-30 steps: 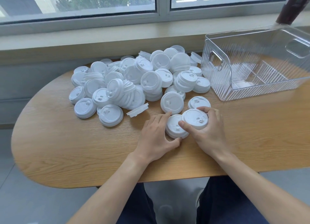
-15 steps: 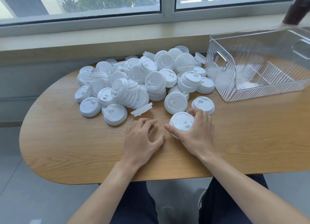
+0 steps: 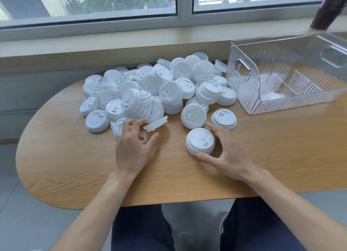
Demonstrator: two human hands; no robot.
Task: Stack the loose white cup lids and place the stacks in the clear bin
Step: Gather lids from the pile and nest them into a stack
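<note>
On the table: a small stack of lids sat near the front edge, round, white, thin moulded plastic, a raised rim and a little sip tab on top.
Right hand: the right hand cupped that stack, thumb at its near edge, fingers curved round its far side.
Left hand: the left hand hovered with fingers spread and loosely bent, holding nothing, its fingertips above a single lid at the heap's edge.
Heap: the pile of loose lids lay behind both hands, some nested in slanting rows, some flat, one upturned lid resting tilted just beside the left fingers.
Bin: the clear bin stood to the right of the heap, ribbed transparent walls, cut-out handles, no lids visible inside.
Surface: the wooden table was pale oak-grain with rounded ends.
Room: a window sill ran behind it, beneath the window glass.
</note>
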